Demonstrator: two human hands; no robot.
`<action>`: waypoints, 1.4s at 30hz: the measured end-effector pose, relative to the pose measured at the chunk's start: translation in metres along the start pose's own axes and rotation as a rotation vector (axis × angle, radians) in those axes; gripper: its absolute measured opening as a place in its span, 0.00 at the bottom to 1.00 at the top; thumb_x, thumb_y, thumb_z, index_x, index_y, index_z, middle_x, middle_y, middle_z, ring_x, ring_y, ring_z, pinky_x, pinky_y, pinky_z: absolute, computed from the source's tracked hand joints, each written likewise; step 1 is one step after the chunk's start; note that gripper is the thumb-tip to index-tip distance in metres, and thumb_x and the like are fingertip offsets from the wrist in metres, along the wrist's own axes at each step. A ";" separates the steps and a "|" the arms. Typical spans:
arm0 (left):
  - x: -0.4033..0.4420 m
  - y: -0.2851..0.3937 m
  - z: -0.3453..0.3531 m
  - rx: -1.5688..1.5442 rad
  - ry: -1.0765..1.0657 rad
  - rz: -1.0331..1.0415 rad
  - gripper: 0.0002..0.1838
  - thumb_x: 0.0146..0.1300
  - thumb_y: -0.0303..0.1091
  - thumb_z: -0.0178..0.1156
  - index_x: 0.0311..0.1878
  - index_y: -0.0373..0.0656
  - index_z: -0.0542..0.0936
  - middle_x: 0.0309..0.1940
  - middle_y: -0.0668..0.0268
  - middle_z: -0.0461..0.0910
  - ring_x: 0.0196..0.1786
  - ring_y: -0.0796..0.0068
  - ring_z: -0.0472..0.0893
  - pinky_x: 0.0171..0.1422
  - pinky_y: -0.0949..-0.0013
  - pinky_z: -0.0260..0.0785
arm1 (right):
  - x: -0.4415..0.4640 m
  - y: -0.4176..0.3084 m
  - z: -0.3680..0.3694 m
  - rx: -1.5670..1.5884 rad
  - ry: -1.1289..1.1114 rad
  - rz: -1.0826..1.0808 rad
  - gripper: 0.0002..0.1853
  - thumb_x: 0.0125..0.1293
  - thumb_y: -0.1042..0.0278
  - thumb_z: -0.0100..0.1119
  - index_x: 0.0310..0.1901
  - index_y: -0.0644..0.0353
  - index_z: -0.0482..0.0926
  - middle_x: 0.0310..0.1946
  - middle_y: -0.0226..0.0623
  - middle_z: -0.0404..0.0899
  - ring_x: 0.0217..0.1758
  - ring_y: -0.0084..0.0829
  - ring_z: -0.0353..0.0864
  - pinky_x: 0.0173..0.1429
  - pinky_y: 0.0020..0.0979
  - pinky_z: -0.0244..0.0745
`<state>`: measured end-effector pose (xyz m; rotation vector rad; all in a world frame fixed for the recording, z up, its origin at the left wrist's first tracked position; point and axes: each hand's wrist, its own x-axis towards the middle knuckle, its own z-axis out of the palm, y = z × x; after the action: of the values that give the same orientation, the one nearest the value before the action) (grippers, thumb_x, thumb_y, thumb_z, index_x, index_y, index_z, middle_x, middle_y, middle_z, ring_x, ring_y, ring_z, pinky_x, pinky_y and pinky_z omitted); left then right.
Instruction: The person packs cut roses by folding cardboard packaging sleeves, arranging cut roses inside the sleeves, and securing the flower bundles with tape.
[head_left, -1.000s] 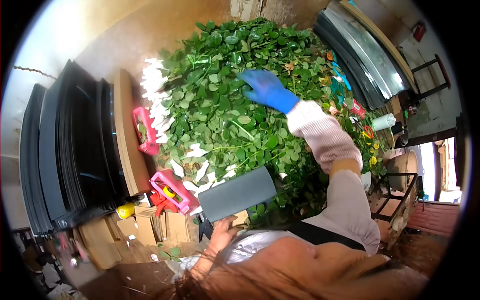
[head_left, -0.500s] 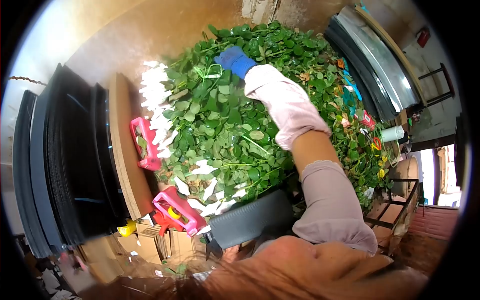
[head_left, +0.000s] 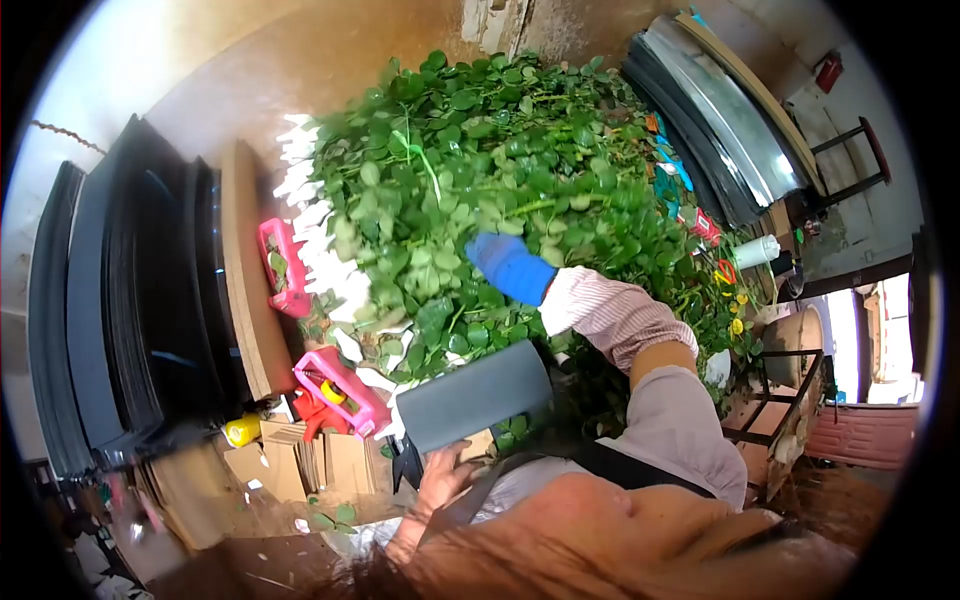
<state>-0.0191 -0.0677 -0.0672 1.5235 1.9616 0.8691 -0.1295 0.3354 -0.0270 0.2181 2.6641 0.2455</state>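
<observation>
A wide heap of green leafy stems (head_left: pixel 520 170) covers the work surface. My right hand (head_left: pixel 508 268), in a blue glove, lies at the near-middle of the heap, its fingers pressed together against the stems; leaves partly hide what it grips. A green tie (head_left: pixel 407 145) lies on the leaves farther back. Close to my body is a smooth dark grey block (head_left: pixel 475 395). My bare left hand (head_left: pixel 440 484) rests at its near edge with the fingers slightly apart, nothing visibly held.
Pink frames (head_left: pixel 343 392) stand along the left of the heap, beside white wrapped ends (head_left: pixel 325 250). Stacked black sheets (head_left: pixel 150 300) and a brown board (head_left: pixel 250 270) rise at the left. Scissors with orange handles (head_left: pixel 724 271) and a white roll (head_left: pixel 756 250) are at right.
My right hand has come from the back of the heap toward my body, and leaves now cover some white pieces near the block. My left hand shows again at the block's edge.
</observation>
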 end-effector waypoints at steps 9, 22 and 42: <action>0.008 0.026 -0.014 0.002 -0.011 -0.097 0.16 0.49 0.37 0.74 0.43 0.49 0.88 0.59 0.57 0.74 0.67 0.52 0.69 0.76 0.46 0.55 | -0.045 -0.030 0.073 0.001 0.316 0.005 0.18 0.67 0.63 0.55 0.59 0.47 0.76 0.45 0.33 0.81 0.47 0.37 0.82 0.44 0.40 0.74; 0.011 0.035 -0.023 -0.039 -0.020 -0.098 0.13 0.53 0.39 0.72 0.41 0.47 0.88 0.59 0.56 0.74 0.65 0.52 0.70 0.77 0.47 0.56 | -0.028 0.012 0.003 0.089 0.546 -0.017 0.10 0.68 0.62 0.56 0.49 0.51 0.78 0.41 0.35 0.83 0.43 0.38 0.85 0.45 0.41 0.79; 0.006 0.034 -0.014 -0.367 0.009 -0.389 0.41 0.48 0.34 0.78 0.66 0.44 0.71 0.59 0.57 0.77 0.60 0.56 0.78 0.65 0.61 0.70 | -0.310 0.008 0.015 0.478 0.483 -0.365 0.21 0.59 0.73 0.55 0.54 0.45 0.81 0.36 0.35 0.82 0.37 0.42 0.81 0.41 0.43 0.77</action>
<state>-0.0090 -0.0583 -0.0329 0.8960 1.8853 0.9926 0.1525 0.2853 0.0927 -0.2130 3.1313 -0.5241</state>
